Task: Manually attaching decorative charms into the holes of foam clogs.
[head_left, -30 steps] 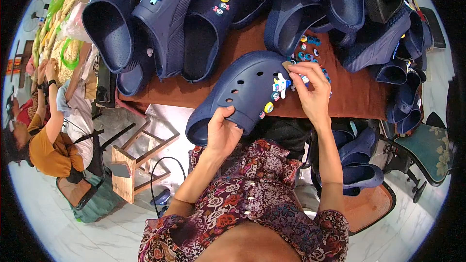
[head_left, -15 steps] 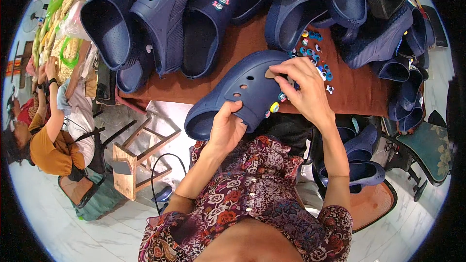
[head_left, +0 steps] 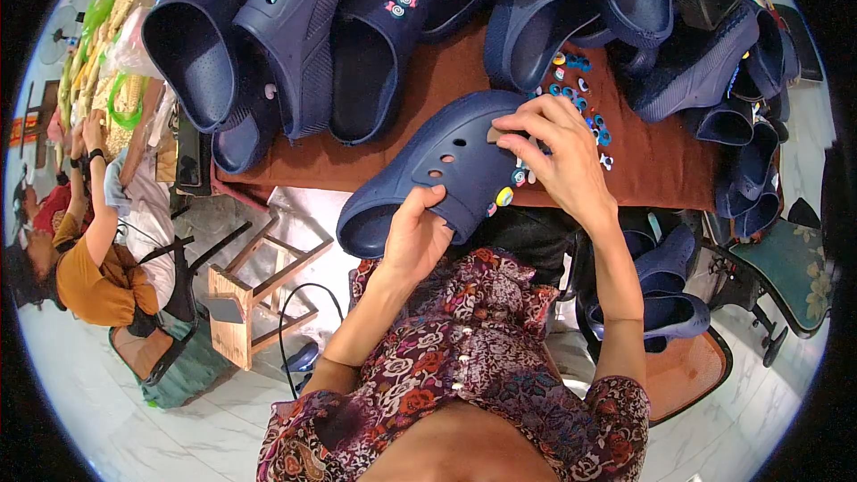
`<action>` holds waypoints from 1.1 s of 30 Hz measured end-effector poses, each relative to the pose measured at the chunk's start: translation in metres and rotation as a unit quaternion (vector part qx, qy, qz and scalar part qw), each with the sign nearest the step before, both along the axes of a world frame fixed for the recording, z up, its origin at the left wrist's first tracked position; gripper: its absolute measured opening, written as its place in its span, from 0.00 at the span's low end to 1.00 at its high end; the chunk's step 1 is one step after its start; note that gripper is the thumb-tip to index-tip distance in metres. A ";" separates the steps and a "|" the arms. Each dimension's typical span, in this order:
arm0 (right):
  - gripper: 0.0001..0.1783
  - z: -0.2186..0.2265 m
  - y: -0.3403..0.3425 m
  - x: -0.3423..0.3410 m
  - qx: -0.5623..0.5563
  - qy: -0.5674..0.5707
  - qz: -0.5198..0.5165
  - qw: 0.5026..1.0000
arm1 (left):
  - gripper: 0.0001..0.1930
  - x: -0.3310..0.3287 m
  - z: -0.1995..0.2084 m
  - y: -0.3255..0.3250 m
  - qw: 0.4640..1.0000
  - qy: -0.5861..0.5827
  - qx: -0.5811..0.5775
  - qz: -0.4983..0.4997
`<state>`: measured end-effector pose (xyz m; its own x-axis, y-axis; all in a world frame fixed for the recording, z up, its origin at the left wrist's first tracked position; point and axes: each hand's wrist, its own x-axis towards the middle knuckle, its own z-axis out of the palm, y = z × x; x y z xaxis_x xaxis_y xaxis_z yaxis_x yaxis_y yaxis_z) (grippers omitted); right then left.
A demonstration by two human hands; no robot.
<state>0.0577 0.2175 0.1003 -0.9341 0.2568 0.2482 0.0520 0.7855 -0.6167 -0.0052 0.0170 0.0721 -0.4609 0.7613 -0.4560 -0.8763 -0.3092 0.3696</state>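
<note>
A navy blue foam clog (head_left: 406, 161) rests tilted above the table's front edge, its heel opening toward the lower left. My left hand (head_left: 420, 236) grips it by the near side, with the thumb on top near the vent holes. At the toe, my right hand (head_left: 562, 152) is closed in a pinch against the upper; whatever sits between its fingertips is too small and hidden to name. Small colourful charms, including a yellow round one (head_left: 504, 196), sit along the clog's near side. More loose charms (head_left: 600, 125) lie on the brown cloth (head_left: 669, 165) beyond my right hand.
Many navy clogs (head_left: 370, 80) stand along the far side of the table, some with charms on them. Other clogs (head_left: 665, 317) lie on a chair at the right. A wooden stool (head_left: 234, 317) stands at the left, and another person (head_left: 103, 272) works farther left.
Almost nothing differs. My left hand keeps its hold on the clog, and my right fingers stay pinched at the toe with only a slight shift.
</note>
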 end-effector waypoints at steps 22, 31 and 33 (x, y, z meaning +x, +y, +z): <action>0.36 -0.024 0.034 -0.009 -0.416 -0.133 0.032 0.899 | 0.28 0.014 -0.015 -0.002 0.991 0.089 -0.099 -0.022; 0.35 -0.017 0.027 -0.010 -0.393 -0.146 0.013 0.908 | 0.32 0.014 -0.036 0.003 0.995 0.091 -0.028 -0.023; 0.34 -0.018 0.024 -0.010 -0.378 -0.128 0.011 0.917 | 0.33 0.014 -0.033 0.004 0.993 0.103 -0.047 -0.022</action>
<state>0.0479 0.2416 0.0824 -0.9436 0.2458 -0.2216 0.2612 0.1417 -0.9548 0.0086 0.0212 0.0390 -0.5196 0.7411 -0.4253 -0.7908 -0.2286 0.5678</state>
